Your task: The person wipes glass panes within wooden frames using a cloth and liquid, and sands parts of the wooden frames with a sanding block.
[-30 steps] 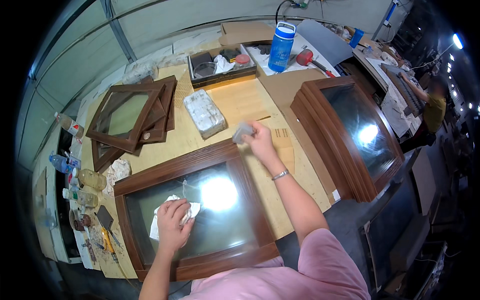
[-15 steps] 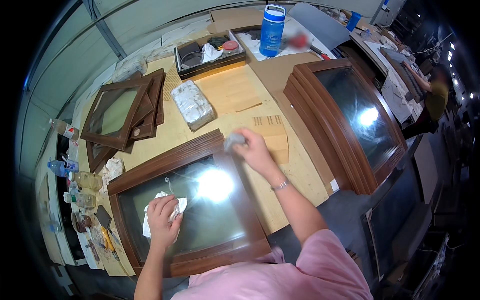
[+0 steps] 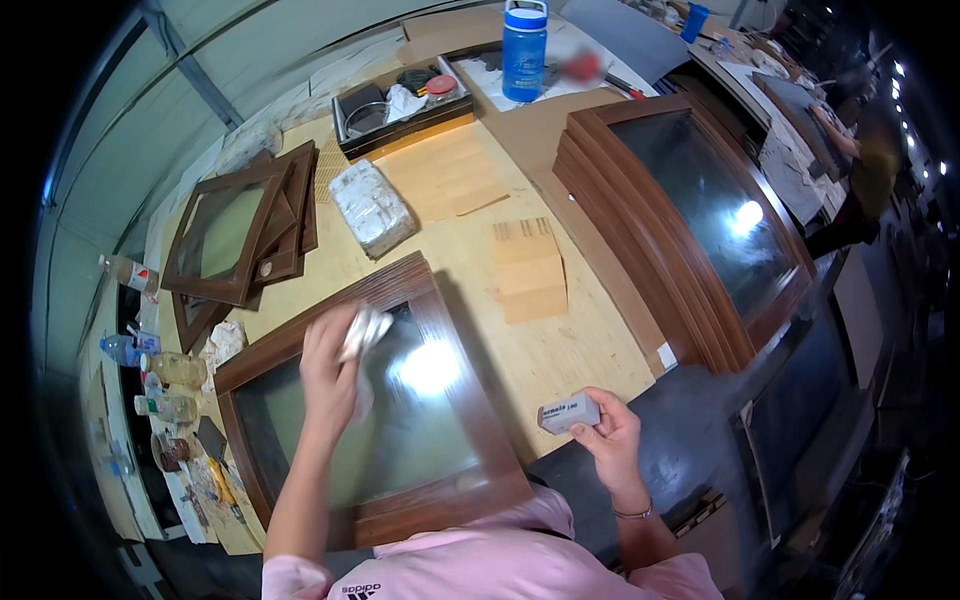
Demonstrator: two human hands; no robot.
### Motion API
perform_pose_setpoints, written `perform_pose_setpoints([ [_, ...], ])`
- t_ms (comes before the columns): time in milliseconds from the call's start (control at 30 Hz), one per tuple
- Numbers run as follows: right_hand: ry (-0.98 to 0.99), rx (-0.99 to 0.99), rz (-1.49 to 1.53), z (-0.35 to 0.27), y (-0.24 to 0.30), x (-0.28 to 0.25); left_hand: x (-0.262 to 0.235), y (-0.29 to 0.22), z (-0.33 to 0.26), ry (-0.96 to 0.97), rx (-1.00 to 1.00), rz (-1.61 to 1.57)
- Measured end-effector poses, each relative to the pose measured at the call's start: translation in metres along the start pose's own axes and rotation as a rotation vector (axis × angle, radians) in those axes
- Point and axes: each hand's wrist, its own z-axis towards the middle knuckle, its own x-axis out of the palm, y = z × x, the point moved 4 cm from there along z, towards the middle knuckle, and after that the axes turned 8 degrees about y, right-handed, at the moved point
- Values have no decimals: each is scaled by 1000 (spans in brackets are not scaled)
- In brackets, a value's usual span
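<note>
In front of me a brown wooden frame [image 3: 447, 325] with a glass pane [image 3: 400, 455] lies flat on the table. My left hand [image 3: 328, 365] is closed around a crumpled white cloth [image 3: 366, 333], over the upper part of the pane. Motion blurs the cloth, so I cannot tell whether it touches the glass. To the right, past the table's edge, my right hand [image 3: 612, 440] pinches a small grey rectangular block [image 3: 568, 412], possibly a sanding block, between thumb and fingers. Dark print runs along one side of the block.
Stacked curved glazed frames [image 3: 690, 220] stand at the right. More frames [image 3: 235, 235] overlap at the far left, near a white wrapped block [image 3: 371, 208]. Bottles [image 3: 178, 370] line the left edge. A tool tray [image 3: 400, 110] and blue bottle [image 3: 524, 55] sit behind; a person works far right.
My left hand has lifted the cloth from the lower pane and moved up and away. My right hand, with the grey block, has swung from the frame's far corner toward me and right.
</note>
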Motion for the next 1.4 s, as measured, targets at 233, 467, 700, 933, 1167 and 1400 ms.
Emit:
perform_pose_setpoints([
  [233, -179, 77, 67, -28, 1, -16, 96, -23, 55, 255, 382, 366],
  [467, -348, 40, 100, -40, 3, -29, 66, -29, 43, 452, 16, -303],
  [700, -410, -20, 102, -39, 12, -31, 106, -115, -45, 853, 274, -527],
  [933, -430, -42, 58, -52, 18, -36, 59, -2, 60, 159, 19, -339],
  [1167, -512, -72, 41, -76, 18, -37, 109, -109, -46, 792, 579, -489],
  [1400, -593, -73, 23, -131, 10, -3, 86, -25, 18, 395, 3, -642],
])
